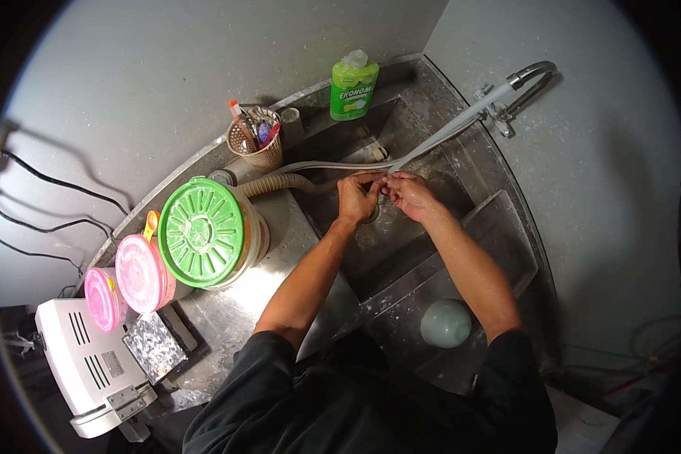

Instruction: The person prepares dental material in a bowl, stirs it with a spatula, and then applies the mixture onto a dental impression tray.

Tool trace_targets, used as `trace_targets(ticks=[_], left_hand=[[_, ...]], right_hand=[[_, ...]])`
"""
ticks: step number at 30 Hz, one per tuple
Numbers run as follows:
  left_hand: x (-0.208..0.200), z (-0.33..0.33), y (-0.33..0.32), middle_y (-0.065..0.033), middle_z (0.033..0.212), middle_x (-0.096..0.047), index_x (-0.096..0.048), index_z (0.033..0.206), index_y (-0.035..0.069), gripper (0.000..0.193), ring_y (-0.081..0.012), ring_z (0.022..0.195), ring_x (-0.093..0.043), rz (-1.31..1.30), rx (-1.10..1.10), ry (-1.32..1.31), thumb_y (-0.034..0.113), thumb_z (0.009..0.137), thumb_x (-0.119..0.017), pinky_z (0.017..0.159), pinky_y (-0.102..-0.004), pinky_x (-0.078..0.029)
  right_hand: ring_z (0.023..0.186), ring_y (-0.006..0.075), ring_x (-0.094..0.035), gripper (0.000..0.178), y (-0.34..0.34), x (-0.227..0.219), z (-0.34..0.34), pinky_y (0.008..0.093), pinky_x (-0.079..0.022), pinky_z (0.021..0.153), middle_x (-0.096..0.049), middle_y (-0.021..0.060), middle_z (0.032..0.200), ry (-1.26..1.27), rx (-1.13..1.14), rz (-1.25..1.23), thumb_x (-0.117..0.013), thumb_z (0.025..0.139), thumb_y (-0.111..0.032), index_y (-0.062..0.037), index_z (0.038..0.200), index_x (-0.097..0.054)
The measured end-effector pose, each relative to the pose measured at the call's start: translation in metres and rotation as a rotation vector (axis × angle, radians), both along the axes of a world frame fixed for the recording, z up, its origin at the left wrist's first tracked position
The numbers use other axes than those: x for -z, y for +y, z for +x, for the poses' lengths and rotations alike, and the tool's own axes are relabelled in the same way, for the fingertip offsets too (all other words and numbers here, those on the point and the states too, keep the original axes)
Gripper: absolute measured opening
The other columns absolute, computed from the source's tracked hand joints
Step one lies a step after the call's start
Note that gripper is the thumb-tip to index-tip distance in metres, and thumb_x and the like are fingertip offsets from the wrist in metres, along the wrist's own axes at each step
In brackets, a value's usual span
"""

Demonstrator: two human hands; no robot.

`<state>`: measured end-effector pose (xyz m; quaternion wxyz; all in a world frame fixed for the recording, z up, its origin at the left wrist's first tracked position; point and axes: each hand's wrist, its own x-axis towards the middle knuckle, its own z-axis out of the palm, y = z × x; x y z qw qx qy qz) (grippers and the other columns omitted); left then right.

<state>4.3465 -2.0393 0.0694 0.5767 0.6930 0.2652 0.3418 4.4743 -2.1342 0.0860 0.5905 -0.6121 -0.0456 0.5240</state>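
Over the metal sink basin [378,265], my two hands meet at the lower end of a pale hose [450,129] that slants down from the tap. My left hand [358,198] has its fingers curled and drawn together, thumb toward the right hand. Curled in too, my right hand [412,195] has its fingertips close to the left ones, just below the hose end. Whatever lies between the fingers is too small or hidden to make out. A thinner grey hose [318,164] runs leftward behind the left hand.
A chrome tap [499,117] is on the right wall. Behind stand a green bottle [353,89] and a woven cup of tools [256,144]. Green-lidded [203,233] and pink-lidded tubs [140,274] line the left counter, by a white machine [91,356]. A pale rounded container [446,324] sits near my right forearm.
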Motion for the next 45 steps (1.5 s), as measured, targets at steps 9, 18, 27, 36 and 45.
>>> trace_targets(ticks=[9, 18, 27, 36, 45], left_hand=[[0.006, 0.026, -0.011, -0.0104, 0.084, -0.072, -0.069, 0.092, -0.004, 0.016, -0.0187, 0.077, -0.069, -0.362, -0.054, -0.101, 0.011, 0.09, -0.068, 0.072, -0.0317, -0.054], [0.03, 0.047, -0.025, -0.012, 0.097, -0.064, -0.059, 0.105, -0.001, 0.016, -0.0249, 0.085, -0.064, -1.315, -0.076, -0.645, 0.003, 0.09, -0.064, 0.084, -0.036, -0.053], [0.026, 0.031, -0.021, -0.0207, 0.086, -0.07, -0.069, 0.095, -0.004, 0.017, -0.0348, 0.081, -0.07, -0.527, -0.038, 0.13, 0.005, 0.081, -0.066, 0.077, -0.0409, -0.057], [0.021, -0.012, -0.023, -0.0292, 0.092, -0.068, -0.071, 0.09, -0.004, 0.039, -0.0431, 0.093, -0.067, 0.187, 0.158, 0.823, 0.034, 0.082, -0.062, 0.086, -0.0456, -0.054], [0.007, -0.066, -0.027, -0.0175, 0.09, -0.073, -0.077, 0.093, 0.01, 0.018, -0.0306, 0.088, -0.072, 0.145, 0.338, 0.701, 0.016, 0.078, -0.069, 0.082, -0.037, -0.056]], right_hand=[[0.077, 0.0114, -0.065, 0.013, 0.009, -0.013, -0.005, 0.0194, -0.047, 0.055, -0.068, 0.006, 0.09, 0.066, 0.246, 0.065, -0.068, 0.089, -0.004, -0.0028, 0.101, -0.064], [0.075, 0.0113, -0.068, 0.009, 0.0, -0.018, 0.0, 0.0192, -0.046, 0.054, -0.07, 0.0059, 0.087, -0.192, 0.194, -0.015, -0.07, 0.088, -0.005, -0.0022, 0.095, -0.066], [0.065, 0.0118, -0.066, 0.019, -0.033, -0.036, 0.028, 0.0259, -0.051, 0.056, -0.071, 0.0067, 0.082, -0.78, -0.146, -0.194, -0.064, 0.083, -0.002, -0.0002, 0.101, -0.071], [0.073, 0.0173, -0.06, 0.01, -0.065, -0.097, 0.179, 0.0237, -0.053, 0.061, -0.059, 0.0104, 0.09, -0.055, 0.698, 0.376, -0.054, 0.092, 0.004, 0.0045, 0.101, -0.056], [0.064, 0.0142, -0.048, 0.026, -0.069, -0.146, 0.234, 0.023, -0.043, 0.051, -0.051, 0.011, 0.087, 0.746, 0.662, 0.522, -0.041, 0.097, -0.002, 0.0088, 0.119, -0.048]])
